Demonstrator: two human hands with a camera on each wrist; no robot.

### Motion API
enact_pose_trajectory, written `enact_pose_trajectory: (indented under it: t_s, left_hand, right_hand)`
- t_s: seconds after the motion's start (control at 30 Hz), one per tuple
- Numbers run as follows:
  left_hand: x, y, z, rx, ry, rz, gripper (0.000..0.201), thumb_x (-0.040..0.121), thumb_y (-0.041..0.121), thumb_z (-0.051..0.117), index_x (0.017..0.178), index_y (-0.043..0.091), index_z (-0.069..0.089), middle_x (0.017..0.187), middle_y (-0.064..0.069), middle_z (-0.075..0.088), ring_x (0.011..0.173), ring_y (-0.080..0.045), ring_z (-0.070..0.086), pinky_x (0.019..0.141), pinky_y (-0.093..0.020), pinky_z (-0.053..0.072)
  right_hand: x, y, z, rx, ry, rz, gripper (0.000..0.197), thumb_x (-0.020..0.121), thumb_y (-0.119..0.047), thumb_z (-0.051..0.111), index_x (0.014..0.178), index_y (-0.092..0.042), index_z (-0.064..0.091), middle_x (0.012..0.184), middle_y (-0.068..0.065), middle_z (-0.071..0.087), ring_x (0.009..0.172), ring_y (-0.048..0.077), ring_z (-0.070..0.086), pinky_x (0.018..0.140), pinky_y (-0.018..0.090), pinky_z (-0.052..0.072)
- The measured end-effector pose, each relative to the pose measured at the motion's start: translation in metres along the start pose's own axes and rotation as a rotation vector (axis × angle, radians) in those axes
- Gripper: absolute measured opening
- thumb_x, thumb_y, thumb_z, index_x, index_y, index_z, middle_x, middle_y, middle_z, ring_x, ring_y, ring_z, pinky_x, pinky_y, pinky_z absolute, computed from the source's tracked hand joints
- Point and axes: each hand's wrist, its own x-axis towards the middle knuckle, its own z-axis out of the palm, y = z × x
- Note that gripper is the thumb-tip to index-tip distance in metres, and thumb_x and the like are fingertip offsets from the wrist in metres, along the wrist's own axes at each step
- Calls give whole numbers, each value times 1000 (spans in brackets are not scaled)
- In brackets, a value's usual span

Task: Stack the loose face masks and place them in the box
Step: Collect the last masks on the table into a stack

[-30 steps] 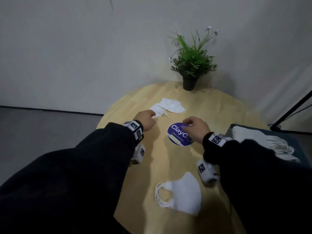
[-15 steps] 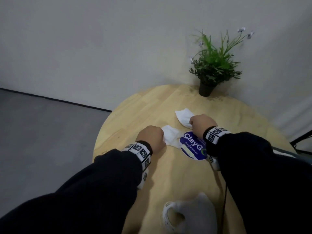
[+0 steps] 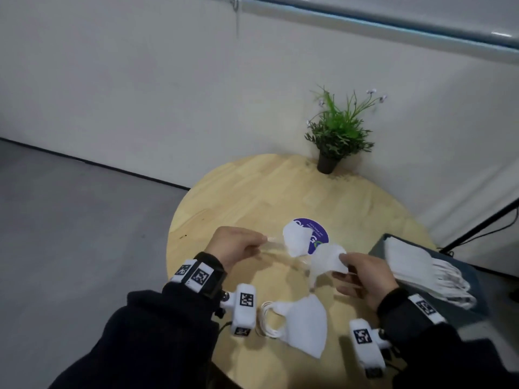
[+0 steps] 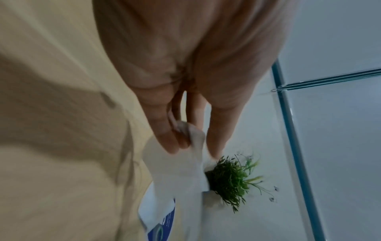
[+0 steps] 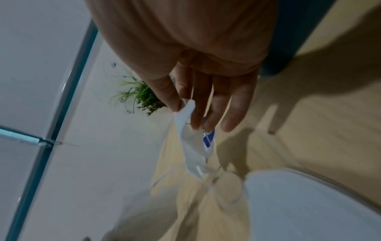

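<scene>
My left hand (image 3: 262, 239) pinches a white face mask (image 3: 297, 238) by its edge and holds it above the round wooden table (image 3: 238, 192); the left wrist view shows that mask (image 4: 175, 164) hanging from my fingers (image 4: 169, 140). My right hand (image 3: 344, 262) pinches a second white mask (image 3: 327, 261), whose mask fabric (image 5: 188, 130) droops below my thumb. A stack of white masks (image 3: 297, 322) lies on the table near me, between my wrists. At the right stands a dark blue box (image 3: 474, 279) holding several stacked masks (image 3: 421, 272).
A potted green plant (image 3: 338, 133) stands at the table's far edge by the white wall. A round purple sticker (image 3: 318, 234) lies mid-table under the lifted masks. A black stand leg (image 3: 483, 223) slants at the right. Grey floor lies to the left.
Both hands have lifted a mask each off the table and drawn them back toward me, apart from one another. The view has swung up and right, showing the box again.
</scene>
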Motion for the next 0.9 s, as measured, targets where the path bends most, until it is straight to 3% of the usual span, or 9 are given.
enact_pose_trajectory:
  t_s: [0.1, 0.17, 0.27, 0.37, 0.47, 0.6, 0.73, 0.8, 0.9]
  left_hand:
    - [-11, -10, 1, 101, 136, 131, 3, 84, 8, 85, 81, 7, 84, 85, -8, 80, 87, -25, 76, 85, -35, 64]
    - [-15, -8, 5, 372, 154, 263, 5, 86, 14, 83, 89, 17, 84, 94, 1, 77, 87, -18, 73, 75, -23, 59]
    - [-15, 3, 21, 797, 93, 481, 47, 83, 12, 83, 123, 31, 66, 115, 8, 56, 81, -5, 61, 67, -11, 41]
    - [-11, 9, 35, 752, 34, 418, 87, 78, 6, 82, 149, 33, 39, 126, 2, 49, 83, -14, 64, 70, -20, 49]
    - [-3, 9, 38, 691, 6, 259, 100, 79, 4, 82, 156, 33, 27, 125, 0, 55, 93, -23, 69, 75, -31, 55]
    - [7, 8, 36, 662, -21, 156, 69, 81, 1, 74, 141, 25, 53, 100, -3, 68, 84, -21, 67, 69, -29, 49]
    - [6, 10, 38, 600, -52, 136, 26, 84, 1, 68, 101, 17, 79, 89, -1, 73, 78, -18, 62, 65, -28, 47]
    - [3, 11, 40, 523, -58, 112, 18, 88, 5, 68, 94, 16, 80, 86, 2, 73, 80, -18, 61, 67, -29, 48]
    - [-1, 15, 40, 453, -46, 146, 13, 92, 11, 68, 89, 14, 81, 87, 3, 72, 82, -17, 60, 72, -31, 47]
  right_hand:
    - [-19, 30, -5, 57, 67, -24, 19, 95, -8, 70, 113, -1, 72, 76, 11, 63, 63, 24, 61, 52, 32, 56]
    - [-30, 40, -1, 69, 62, -109, 30, 95, 0, 68, 123, -11, 68, 74, 13, 61, 57, 22, 59, 53, 34, 57]
    - [-40, 35, 11, 73, -21, -231, 46, 95, 7, 61, 126, -27, 58, 78, 17, 61, 62, 25, 60, 61, 40, 62]
    - [-42, 20, 17, 59, -129, -220, 29, 99, 7, 54, 110, -9, 75, 78, 15, 60, 65, 22, 65, 64, 36, 63]
    - [-43, 14, 16, 20, -228, -224, 27, 94, 11, 57, 106, -3, 77, 85, 17, 71, 74, 17, 74, 71, 32, 64]
    - [-37, 14, 9, -468, -38, -542, 35, 82, 5, 67, 88, -27, 79, 78, -5, 73, 68, 3, 64, 68, 16, 49]
    - [-34, 16, 2, -644, 170, -811, 10, 81, -21, 84, 80, -30, 80, 104, -8, 56, 98, 11, 51, 88, 26, 38]
    - [-33, 15, 0, -611, 182, -825, 7, 83, -23, 83, 80, -27, 78, 109, -8, 59, 102, 11, 52, 90, 27, 39]
    - [-29, 12, -4, -428, 109, -618, 11, 86, -23, 80, 78, -21, 73, 72, -9, 71, 68, 6, 63, 70, 27, 49]
